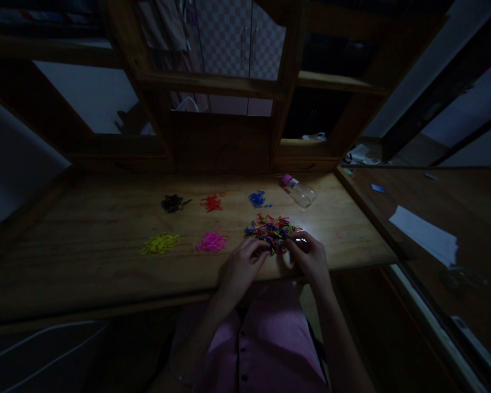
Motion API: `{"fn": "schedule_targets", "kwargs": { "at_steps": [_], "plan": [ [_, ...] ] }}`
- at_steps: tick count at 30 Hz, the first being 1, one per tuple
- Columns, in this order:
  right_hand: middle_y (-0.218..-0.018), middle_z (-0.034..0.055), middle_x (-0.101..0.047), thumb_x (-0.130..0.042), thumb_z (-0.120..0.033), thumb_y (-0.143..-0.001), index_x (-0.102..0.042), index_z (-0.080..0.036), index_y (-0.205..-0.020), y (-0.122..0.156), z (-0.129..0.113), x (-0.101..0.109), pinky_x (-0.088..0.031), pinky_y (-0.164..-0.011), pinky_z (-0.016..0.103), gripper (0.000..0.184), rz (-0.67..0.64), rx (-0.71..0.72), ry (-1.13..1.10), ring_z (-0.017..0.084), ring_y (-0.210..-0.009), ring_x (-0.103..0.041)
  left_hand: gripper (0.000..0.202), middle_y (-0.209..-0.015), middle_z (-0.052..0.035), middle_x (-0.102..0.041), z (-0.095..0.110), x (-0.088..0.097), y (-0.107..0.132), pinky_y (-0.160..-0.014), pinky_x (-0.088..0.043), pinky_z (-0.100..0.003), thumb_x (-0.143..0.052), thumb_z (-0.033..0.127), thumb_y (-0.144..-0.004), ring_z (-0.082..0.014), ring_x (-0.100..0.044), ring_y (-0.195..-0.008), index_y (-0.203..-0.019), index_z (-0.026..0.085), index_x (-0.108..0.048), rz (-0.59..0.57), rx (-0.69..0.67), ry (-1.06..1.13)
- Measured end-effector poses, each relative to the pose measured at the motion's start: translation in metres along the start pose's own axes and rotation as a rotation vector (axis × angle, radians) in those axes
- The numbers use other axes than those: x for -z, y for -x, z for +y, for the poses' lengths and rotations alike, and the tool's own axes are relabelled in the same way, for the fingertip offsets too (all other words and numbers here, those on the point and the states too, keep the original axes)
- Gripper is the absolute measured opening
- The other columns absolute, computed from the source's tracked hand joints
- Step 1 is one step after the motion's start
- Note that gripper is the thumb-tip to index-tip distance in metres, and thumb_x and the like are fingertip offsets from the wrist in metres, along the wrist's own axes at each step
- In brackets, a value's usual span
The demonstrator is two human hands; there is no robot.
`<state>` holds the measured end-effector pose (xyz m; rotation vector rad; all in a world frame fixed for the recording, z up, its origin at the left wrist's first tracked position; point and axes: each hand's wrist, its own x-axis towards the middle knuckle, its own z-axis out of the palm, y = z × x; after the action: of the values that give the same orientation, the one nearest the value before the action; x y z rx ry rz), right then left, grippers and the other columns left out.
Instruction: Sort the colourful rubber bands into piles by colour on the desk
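Observation:
A mixed heap of small coloured rubber bands lies on the wooden desk near its front edge. My left hand rests at the heap's near-left side, fingers curled into the bands. My right hand sits at the heap's near-right side, fingers bent and pinched at its edge. What either hand pinches is too small to make out. Sorted little piles lie to the left: pink, yellow, black, red and blue.
A clear bottle with a pink cap lies on its side behind the heap. Wooden shelving rises at the desk's back. To the right, a second surface holds a white paper. The room is dim.

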<state>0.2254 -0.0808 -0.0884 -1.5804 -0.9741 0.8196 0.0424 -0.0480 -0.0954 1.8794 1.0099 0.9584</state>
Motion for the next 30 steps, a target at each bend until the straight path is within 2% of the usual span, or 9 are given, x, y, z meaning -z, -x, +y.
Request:
{"fn": "schedule_targets", "kwargs": {
  "at_steps": [4,9,13,18,24,26,30],
  "plan": [
    [-0.059,-0.0017,-0.061,-0.071,-0.045,-0.074,-0.062,-0.02,-0.082,0.003,-0.002,0.0,-0.038,-0.041,0.023,0.029,-0.013,0.013,0.002,0.012,-0.044,-0.051,0.011,-0.098,-0.002,-0.063,0.001,-0.001,0.0,-0.08,-0.05,-0.029,-0.06,0.022,-0.088,-0.0163,-0.062,-0.089,-0.098,0.023,-0.065,0.01,0.003,0.01],
    [-0.071,0.0013,-0.064,-0.069,-0.042,-0.077,-0.063,-0.019,-0.082,0.011,-0.005,-0.01,-0.047,-0.056,0.025,0.024,0.006,0.113,0.081,0.015,-0.063,-0.059,0.019,-0.097,-0.0018,-0.062,0.0,-0.003,0.001,-0.074,-0.05,-0.027,-0.066,0.028,-0.085,-0.0141,-0.061,-0.079,-0.104,0.023,-0.064,0.045,0.016,0.014],
    [-0.075,0.0027,-0.065,-0.069,-0.044,-0.077,-0.064,-0.019,-0.082,0.013,-0.002,-0.017,-0.049,-0.06,0.026,0.026,0.047,0.146,0.088,0.016,-0.067,-0.059,0.019,-0.096,-0.0012,-0.062,-0.001,-0.003,0.002,-0.074,-0.05,-0.026,-0.066,0.026,-0.085,-0.0138,-0.06,-0.079,-0.104,0.023,-0.065,0.05,0.026,0.011],
    [-0.069,0.0004,-0.063,-0.074,-0.044,-0.073,-0.064,-0.02,-0.08,0.01,-0.001,-0.007,-0.046,-0.053,0.025,0.027,0.124,0.126,0.098,0.015,-0.059,-0.056,0.015,-0.096,-0.0011,-0.063,-0.001,-0.003,0.002,-0.074,-0.048,-0.025,-0.064,0.024,-0.087,-0.0133,-0.06,-0.079,-0.101,0.023,-0.066,0.072,0.019,-0.001],
    [-0.083,0.0039,-0.064,-0.073,-0.044,-0.075,-0.068,-0.018,-0.074,0.008,-0.012,0.008,-0.046,-0.056,0.026,0.026,0.193,0.226,0.192,0.015,-0.065,-0.057,0.006,-0.082,0.0012,-0.061,0.0,0.0,0.001,-0.062,-0.042,-0.022,-0.063,0.022,-0.087,-0.0111,-0.055,-0.067,-0.091,0.021,-0.067,0.193,0.036,-0.044],
    [-0.085,0.0041,-0.064,-0.07,-0.042,-0.079,-0.071,-0.018,-0.078,0.01,-0.013,0.01,-0.046,-0.055,0.026,0.023,0.168,0.26,0.223,0.014,-0.064,-0.056,0.006,-0.079,0.0016,-0.06,0.0,0.001,0.001,-0.061,-0.04,-0.022,-0.062,0.022,-0.087,-0.0108,-0.053,-0.064,-0.089,0.02,-0.067,0.211,0.053,-0.041],
    [-0.092,0.0044,-0.063,-0.065,-0.033,-0.085,-0.072,-0.02,-0.09,0.02,-0.01,0.007,-0.044,-0.052,0.025,0.015,0.016,0.369,0.327,0.012,-0.062,-0.055,0.007,-0.079,0.0015,-0.06,0.001,0.003,0.001,-0.06,-0.039,-0.022,-0.061,0.024,-0.087,-0.0111,-0.053,-0.064,-0.089,0.02,-0.067,0.204,0.079,-0.018]
  ]
}}
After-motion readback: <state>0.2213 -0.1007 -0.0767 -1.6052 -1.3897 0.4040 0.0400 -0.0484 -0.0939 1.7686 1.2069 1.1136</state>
